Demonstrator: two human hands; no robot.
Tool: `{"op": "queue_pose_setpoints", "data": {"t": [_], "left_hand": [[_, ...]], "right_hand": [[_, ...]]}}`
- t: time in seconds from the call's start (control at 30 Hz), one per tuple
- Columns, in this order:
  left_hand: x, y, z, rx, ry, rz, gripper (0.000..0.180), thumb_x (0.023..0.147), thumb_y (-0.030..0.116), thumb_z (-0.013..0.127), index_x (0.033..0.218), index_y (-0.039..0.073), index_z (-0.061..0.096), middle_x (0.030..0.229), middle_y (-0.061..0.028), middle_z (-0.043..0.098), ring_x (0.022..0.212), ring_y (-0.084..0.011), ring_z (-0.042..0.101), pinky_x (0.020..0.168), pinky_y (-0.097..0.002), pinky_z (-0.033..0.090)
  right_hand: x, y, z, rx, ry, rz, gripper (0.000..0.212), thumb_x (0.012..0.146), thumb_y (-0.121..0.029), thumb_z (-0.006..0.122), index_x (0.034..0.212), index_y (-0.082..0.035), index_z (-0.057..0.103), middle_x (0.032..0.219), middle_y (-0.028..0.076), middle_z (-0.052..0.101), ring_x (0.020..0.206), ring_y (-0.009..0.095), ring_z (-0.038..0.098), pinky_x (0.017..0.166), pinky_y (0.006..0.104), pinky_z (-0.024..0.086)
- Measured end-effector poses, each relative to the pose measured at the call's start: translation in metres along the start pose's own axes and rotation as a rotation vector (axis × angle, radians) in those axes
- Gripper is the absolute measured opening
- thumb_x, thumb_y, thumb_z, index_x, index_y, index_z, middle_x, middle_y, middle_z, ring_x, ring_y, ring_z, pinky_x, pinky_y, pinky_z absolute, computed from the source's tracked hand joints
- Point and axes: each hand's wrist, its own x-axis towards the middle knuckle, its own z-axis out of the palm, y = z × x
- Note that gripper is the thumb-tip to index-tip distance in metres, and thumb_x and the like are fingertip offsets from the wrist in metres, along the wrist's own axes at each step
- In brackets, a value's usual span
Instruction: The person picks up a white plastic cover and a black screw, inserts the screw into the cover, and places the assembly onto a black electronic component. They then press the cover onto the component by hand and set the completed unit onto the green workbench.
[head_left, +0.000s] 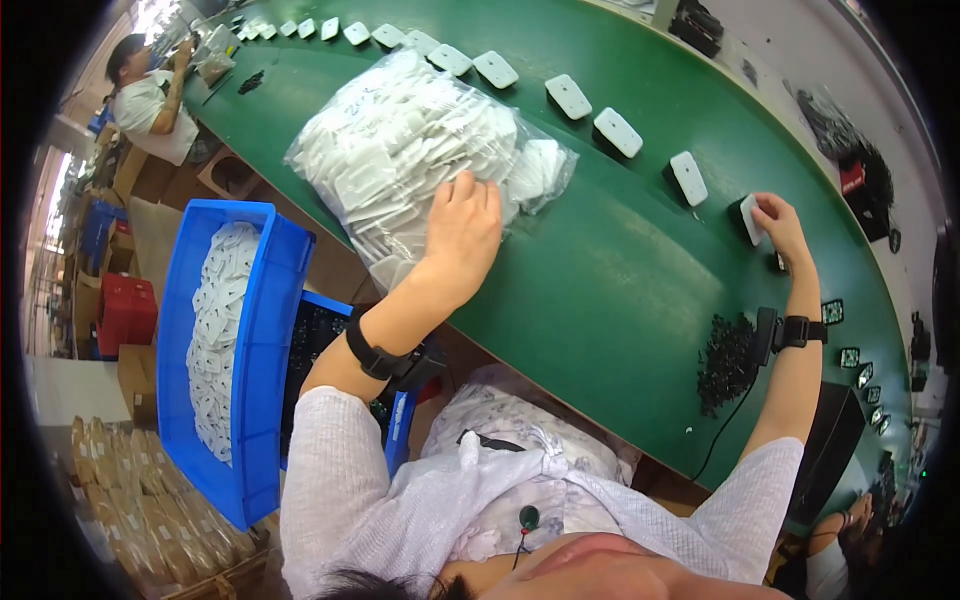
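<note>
My left hand [463, 232] rests on the near side of a large clear plastic bag [400, 140] full of flat white plastic pieces. Its fingers are bent and close together; whatever is between them is hidden. At the right, my right hand [784, 228] grips a small white-topped box [750, 220] with a dark underside, fingers along its white face. This box stands at the near end of a curved row of similar boxes, among them a white-topped box [688, 178] and another [618, 132], spaced along the far side of the green table [600, 290].
Left of me a blue bin [262, 370] holds more white pieces, with another blue bin [398, 430] of dark parts beside it. A heap of small black parts [728, 360] lies near my right forearm. Circuit boards [850, 357] line the right. A co-worker [155, 105] sits far left.
</note>
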Motion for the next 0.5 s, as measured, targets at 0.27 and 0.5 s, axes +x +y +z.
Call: {"op": "queue_pose_setpoints", "data": {"t": [0.27, 0.5], "left_hand": [[-0.005, -0.001, -0.003, -0.241, 0.007, -0.067, 0.047, 0.073, 0.01, 0.069, 0.118, 0.003, 0.055, 0.093, -0.0071, 0.055, 0.099, -0.0263, 0.049, 0.087, -0.0373, 0.039], [-0.015, -0.011, -0.016, -0.417, 0.102, -0.006, 0.052, 0.076, 0.001, 0.057, 0.125, 0.017, 0.058, 0.085, -0.0063, 0.051, 0.084, -0.0239, 0.053, 0.088, -0.0388, 0.04]], "right_hand": [[-0.01, -0.007, -0.001, -0.168, 0.211, -0.015, 0.029, 0.09, -0.017, 0.063, 0.115, -0.003, 0.061, 0.095, 0.006, 0.065, 0.086, 0.015, 0.059, 0.076, 0.0275, 0.048], [-0.151, -0.089, 0.042, -0.561, 0.271, -0.166, 0.029, 0.077, -0.016, 0.074, 0.1, -0.005, 0.059, 0.085, 0.008, 0.06, 0.068, 0.018, 0.057, 0.065, 0.0302, 0.048]]}}
